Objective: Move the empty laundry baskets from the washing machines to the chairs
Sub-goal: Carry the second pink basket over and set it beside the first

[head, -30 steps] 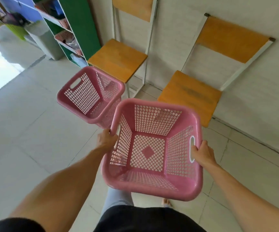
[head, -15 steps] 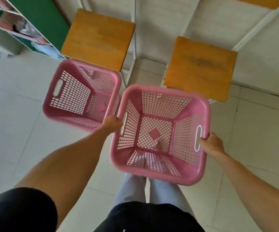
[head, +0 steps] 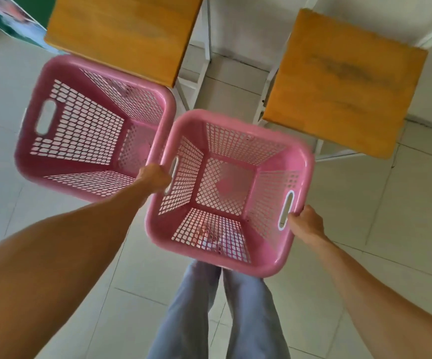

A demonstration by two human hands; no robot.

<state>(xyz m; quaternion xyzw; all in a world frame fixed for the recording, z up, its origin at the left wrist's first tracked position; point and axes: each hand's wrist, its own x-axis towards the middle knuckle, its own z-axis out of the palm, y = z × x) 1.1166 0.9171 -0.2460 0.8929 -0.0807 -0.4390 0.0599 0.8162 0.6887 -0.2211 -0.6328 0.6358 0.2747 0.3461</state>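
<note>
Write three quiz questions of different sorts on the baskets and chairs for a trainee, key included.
1. True or false: a basket already sits on the left chair.
2. Which hand grips both baskets? A) left hand B) right hand
3. Fill in: the right basket holds ____.

Key:
1. False; the left basket is carried in front of that chair, and the right chair is bare too.
2. A; it sits where the two rims meet.
3. Nothing; only its mesh floor shows.

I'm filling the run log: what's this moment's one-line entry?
phase: carrying | left hand: grips both pink baskets | right hand: grips right basket handle | chairs: seats bare | baskets: empty
</note>
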